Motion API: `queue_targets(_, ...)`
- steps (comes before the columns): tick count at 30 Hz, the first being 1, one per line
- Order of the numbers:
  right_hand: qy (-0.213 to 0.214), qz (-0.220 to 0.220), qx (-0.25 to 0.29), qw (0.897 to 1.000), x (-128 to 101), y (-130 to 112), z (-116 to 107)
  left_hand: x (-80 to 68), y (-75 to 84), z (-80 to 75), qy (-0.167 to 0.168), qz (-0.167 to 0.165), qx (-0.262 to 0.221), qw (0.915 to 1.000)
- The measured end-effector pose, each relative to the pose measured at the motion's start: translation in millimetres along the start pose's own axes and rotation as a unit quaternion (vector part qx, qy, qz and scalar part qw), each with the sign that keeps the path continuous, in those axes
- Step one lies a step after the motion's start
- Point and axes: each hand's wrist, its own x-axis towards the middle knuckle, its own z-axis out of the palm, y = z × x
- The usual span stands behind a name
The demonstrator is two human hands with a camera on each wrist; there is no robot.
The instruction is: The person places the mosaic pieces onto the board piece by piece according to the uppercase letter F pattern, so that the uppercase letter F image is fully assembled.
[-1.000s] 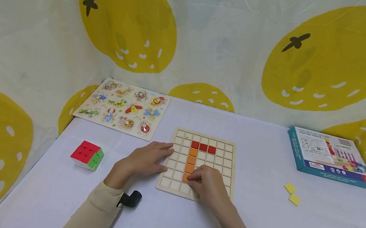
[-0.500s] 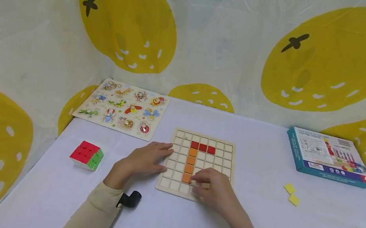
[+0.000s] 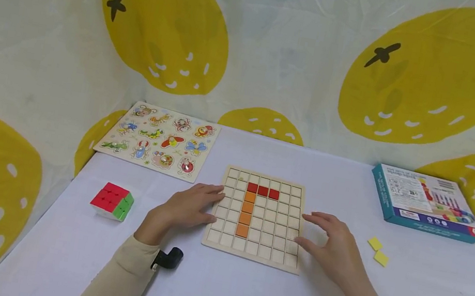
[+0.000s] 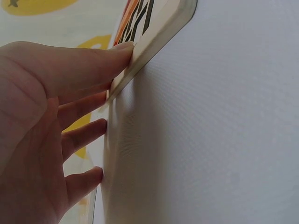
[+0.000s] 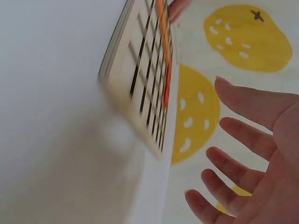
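A wooden grid board point(image 3: 271, 253) lies mid-table with red tiles point(image 3: 263, 191) in a row near its top and a column of orange tiles point(image 3: 247, 207) below. My left hand point(image 3: 187, 208) rests along the board's left edge, fingers spread; in the left wrist view its thumb touches the board's side point(image 4: 145, 51). My right hand point(image 3: 339, 246) hovers at the board's right edge, fingers apart and holding nothing; the right wrist view shows the empty palm point(image 5: 252, 158) beside the board point(image 5: 135, 60). Two yellow tiles point(image 3: 381, 258) lie on the table to the right of that hand.
A puzzle cube point(image 3: 113, 201) sits left of the left hand. Behind it lies an insect puzzle board point(image 3: 158, 140). A boxed toy set point(image 3: 428, 203) stands at the back right. A fruit-print cloth point(image 3: 292, 47) hangs behind the white table.
My right hand has let go of the lowest orange tile, lifted off and moved right to beyond the board's right edge. The left hand has stayed in place.
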Motion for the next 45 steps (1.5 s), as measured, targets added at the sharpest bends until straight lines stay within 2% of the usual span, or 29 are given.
queue_targets(4, 0.014, 0.02, -0.044, 0.999, -1, 20, -11, -0.3, -0.7, 0.7, 0.001, -0.003, 0.001, 1.0)
queue_targets(9, 0.014, 0.045, -0.07, 0.996, 1, 47, -22, -1.2, -1.5, 1.4, 0.003, -0.005, -0.003, 1.0)
queue_targets(15, -0.023, 0.093, -0.069, 0.993, 7, 80, -38, -1.6, -1.0, 2.2, 0.005, -0.002, -0.009, 0.9999)
queue_targets(20, -0.063, 0.146, -0.046, 0.986, 8, 106, -51, -1.4, 0.0, 2.2, 0.006, -0.001, -0.008, 1.0)
queue_targets(24, -0.07, 0.167, -0.034, 0.983, 9, 122, -55, -1.7, 0.9, 1.5, 0.006, -0.001, -0.007, 1.0)
queue_targets(34, -0.069, 0.232, -0.005, 0.97, 5, 155, -52, -2.1, 3.0, -0.4, 0.008, 0.0, -0.011, 0.9999)
queue_targets(45, -0.08, 0.262, 0.012, 0.962, 9, 160, -53, 0.0, 1.2, 0.5, 0.003, -0.007, 0.0, 1.0)
